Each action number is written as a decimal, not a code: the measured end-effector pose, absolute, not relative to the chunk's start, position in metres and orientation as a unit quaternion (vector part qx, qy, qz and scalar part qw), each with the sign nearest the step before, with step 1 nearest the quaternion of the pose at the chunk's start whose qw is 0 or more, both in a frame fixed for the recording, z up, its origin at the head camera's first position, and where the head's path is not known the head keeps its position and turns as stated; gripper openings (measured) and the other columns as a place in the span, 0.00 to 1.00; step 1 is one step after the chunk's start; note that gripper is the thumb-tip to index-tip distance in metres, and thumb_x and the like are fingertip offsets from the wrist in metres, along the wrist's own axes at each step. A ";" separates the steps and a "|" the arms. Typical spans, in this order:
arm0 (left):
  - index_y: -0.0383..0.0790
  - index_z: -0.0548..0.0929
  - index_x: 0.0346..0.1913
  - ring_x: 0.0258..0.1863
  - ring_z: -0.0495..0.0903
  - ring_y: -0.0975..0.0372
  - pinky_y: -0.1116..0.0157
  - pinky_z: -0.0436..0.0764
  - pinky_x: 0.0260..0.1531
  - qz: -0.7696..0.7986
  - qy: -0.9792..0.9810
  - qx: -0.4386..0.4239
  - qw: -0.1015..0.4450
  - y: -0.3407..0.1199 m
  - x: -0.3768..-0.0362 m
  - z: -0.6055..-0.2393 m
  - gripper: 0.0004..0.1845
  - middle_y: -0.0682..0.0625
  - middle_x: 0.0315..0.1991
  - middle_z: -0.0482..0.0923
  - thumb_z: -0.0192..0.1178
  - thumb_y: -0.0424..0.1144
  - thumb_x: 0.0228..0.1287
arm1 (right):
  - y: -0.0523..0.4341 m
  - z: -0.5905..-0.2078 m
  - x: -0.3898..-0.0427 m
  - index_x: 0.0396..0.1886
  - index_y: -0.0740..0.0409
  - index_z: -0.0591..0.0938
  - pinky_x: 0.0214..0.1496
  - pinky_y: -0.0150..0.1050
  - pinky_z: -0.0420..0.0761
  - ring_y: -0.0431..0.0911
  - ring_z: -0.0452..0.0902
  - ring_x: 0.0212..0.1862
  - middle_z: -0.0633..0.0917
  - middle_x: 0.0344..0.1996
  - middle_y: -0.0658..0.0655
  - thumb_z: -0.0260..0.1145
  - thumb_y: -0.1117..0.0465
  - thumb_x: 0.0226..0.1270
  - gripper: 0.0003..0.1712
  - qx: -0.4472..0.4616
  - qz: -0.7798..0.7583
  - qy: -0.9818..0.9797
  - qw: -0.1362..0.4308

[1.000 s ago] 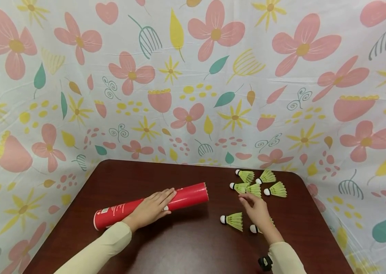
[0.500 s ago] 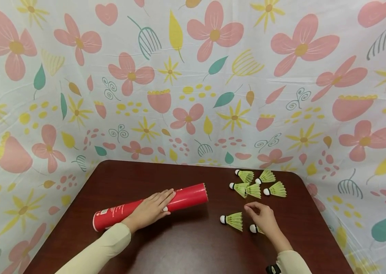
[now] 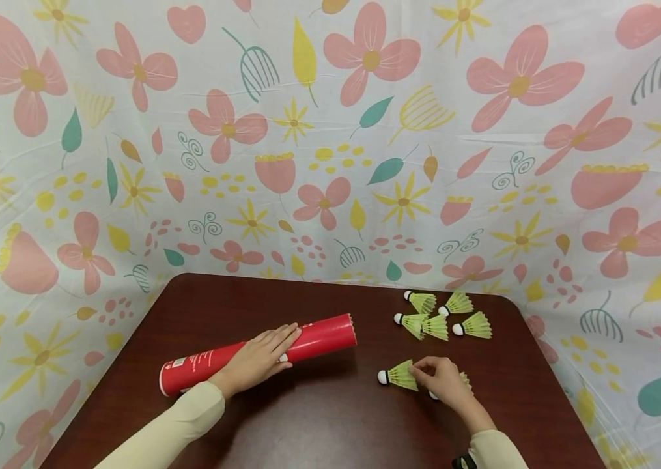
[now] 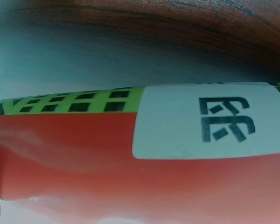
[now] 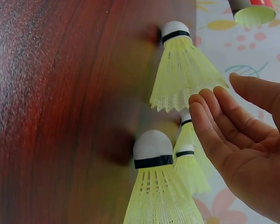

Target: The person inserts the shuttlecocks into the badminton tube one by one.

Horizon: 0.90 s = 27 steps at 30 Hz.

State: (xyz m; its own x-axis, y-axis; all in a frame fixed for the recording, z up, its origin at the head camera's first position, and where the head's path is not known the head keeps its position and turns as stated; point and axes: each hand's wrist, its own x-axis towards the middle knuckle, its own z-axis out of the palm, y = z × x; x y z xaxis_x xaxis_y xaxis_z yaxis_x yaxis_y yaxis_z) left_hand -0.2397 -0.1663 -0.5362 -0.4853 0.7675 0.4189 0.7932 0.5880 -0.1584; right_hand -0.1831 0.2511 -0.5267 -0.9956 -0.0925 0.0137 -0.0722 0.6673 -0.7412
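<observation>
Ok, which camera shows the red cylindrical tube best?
The head view: it shows the red cylindrical tube end to end, with the left hand across its middle. The left wrist view gives only a close-up stretch of its side; the right wrist view catches just one end at the top edge.

Unreadable black logo (image 4: 226,120) on red tube (image 4: 60,154)

Tube (image 3: 325,337) at left on table (image 3: 330,417), left hand (image 3: 261,355) atop, five shuttlecocks (image 3: 437,327) far right, two nearer shuttlecocks (image 3: 399,376) before, right hand (image 3: 446,384) at their left one, cloth (image 3: 330,156) behind.
</observation>
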 end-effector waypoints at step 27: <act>0.40 0.58 0.74 0.66 0.67 0.54 0.56 0.70 0.62 -0.031 -0.870 -0.447 0.205 -0.164 -0.238 -0.535 0.43 0.44 0.71 0.61 0.65 0.50 0.61 | 0.237 -0.525 -0.190 0.35 0.60 0.86 0.28 0.33 0.75 0.39 0.76 0.27 0.86 0.28 0.51 0.68 0.69 0.61 0.04 -0.060 -0.418 0.899 -0.113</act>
State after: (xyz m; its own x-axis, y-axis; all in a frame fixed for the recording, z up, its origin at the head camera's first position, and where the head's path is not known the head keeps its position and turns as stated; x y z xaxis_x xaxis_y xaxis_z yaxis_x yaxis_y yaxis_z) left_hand -0.2376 -0.1645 -0.5347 -0.5167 0.7647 0.3851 0.7902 0.5990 -0.1291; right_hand -0.1903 0.2368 -0.5246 -0.9671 -0.0129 0.2543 -0.2028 0.6427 -0.7388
